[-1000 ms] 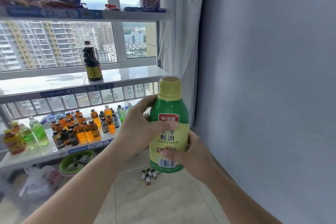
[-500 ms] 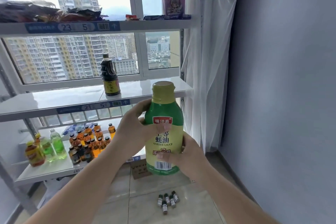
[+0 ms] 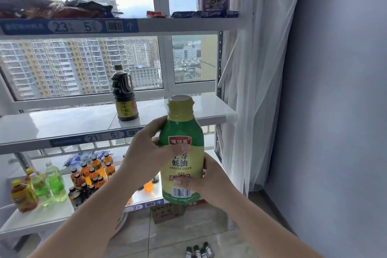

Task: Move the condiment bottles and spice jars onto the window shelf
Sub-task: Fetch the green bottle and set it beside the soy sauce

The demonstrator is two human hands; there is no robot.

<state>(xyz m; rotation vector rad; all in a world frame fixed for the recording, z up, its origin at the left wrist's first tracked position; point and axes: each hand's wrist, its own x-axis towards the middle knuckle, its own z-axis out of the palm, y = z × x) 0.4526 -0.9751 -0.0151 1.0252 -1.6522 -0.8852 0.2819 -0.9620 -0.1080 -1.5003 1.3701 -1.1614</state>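
Two hands hold one green-and-yellow sauce bottle (image 3: 182,153) upright at centre frame, the left hand (image 3: 144,153) wrapped round its shoulder, the right hand (image 3: 209,180) clasping its base, just before the middle shelf (image 3: 62,121). The carry looks nearly over; next, lift past the shelf edge into open room right of the dark bottle (image 3: 124,94), short of the curtain (image 3: 251,90).
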